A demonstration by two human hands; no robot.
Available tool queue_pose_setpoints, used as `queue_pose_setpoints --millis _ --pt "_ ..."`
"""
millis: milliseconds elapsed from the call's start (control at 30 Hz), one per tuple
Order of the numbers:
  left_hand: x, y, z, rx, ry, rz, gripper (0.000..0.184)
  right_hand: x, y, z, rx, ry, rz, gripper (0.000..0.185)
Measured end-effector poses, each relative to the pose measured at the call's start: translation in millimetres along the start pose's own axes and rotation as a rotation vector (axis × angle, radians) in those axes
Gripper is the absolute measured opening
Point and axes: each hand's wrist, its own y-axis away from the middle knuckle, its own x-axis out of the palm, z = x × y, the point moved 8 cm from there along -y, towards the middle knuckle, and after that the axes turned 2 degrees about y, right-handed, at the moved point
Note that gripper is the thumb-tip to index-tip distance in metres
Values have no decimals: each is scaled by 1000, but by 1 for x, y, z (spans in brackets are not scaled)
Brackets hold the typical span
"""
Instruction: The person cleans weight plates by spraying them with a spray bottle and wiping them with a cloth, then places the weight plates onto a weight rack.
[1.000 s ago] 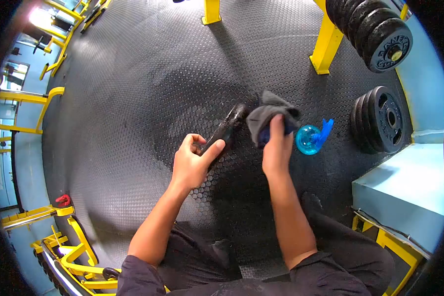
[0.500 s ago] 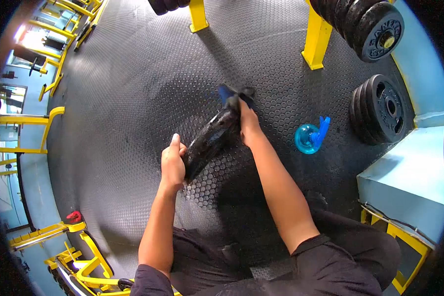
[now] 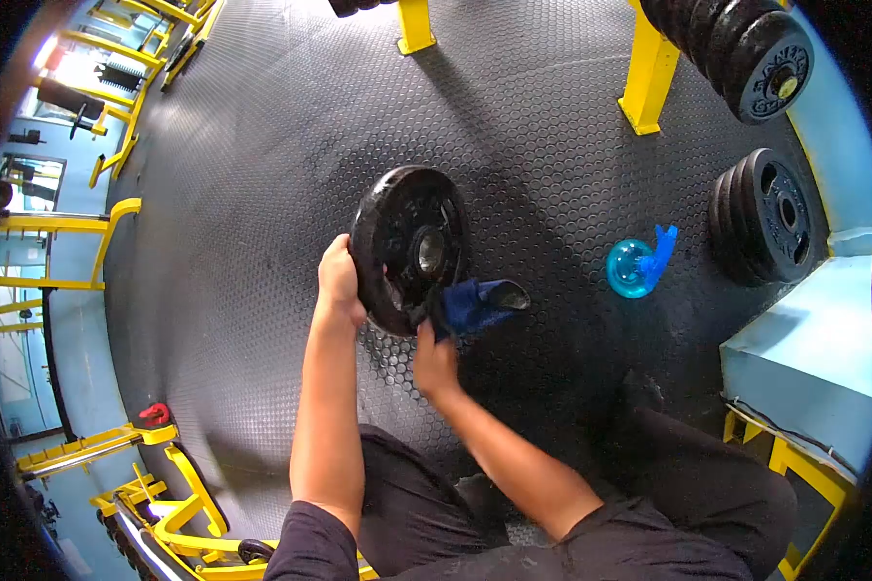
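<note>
A round black weight plate stands tilted above the floor, its face with a metal centre hole turned to the right. My left hand grips its left rim, the fingers partly hidden behind it. My right hand is closed on a blue and dark grey cloth, which touches the plate's lower right edge. To the right, a translucent blue spray bottle lies on the floor.
Black textured rubber floor lies all round. Stacked plates stand at the right beside a pale blue ledge. Loaded plates hang near a yellow post. Yellow gym frames line the left.
The plate has turned from edge-on to show its face. My right hand has brought the cloth down to the plate's lower edge. My left hand keeps to the plate's left side.
</note>
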Motion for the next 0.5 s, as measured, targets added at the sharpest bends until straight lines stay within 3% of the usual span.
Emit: queue_pose_setpoints --millis 33,100,167,233,267,300,367,433,500 --pt "-4 -2 1 14 44 -20 19 6 11 -2 0 1 6 52" --pt "-33 -19 16 -28 -10 18 28 10 42 42 -396 -104 63 52" --pt "-51 -41 16 193 -276 116 26 26 55 126 -788 269 187 54" --pt "-48 -16 22 31 91 77 27 46 43 176 -968 380 241 55" --pt "-47 -3 25 -40 274 37 29 52 22 185 -908 346 326 55" --pt "-27 14 16 -2 458 187 32 57 0 191 -847 312 407 56" --pt "-28 6 27 -165 334 45 36 72 -60 169 -801 503 201 62" --pt "-41 5 38 -187 327 -21 35 50 -114 154 -477 636 170 68" --pt "-53 5 41 -203 323 -90 35 29 -129 146 -457 837 332 70"
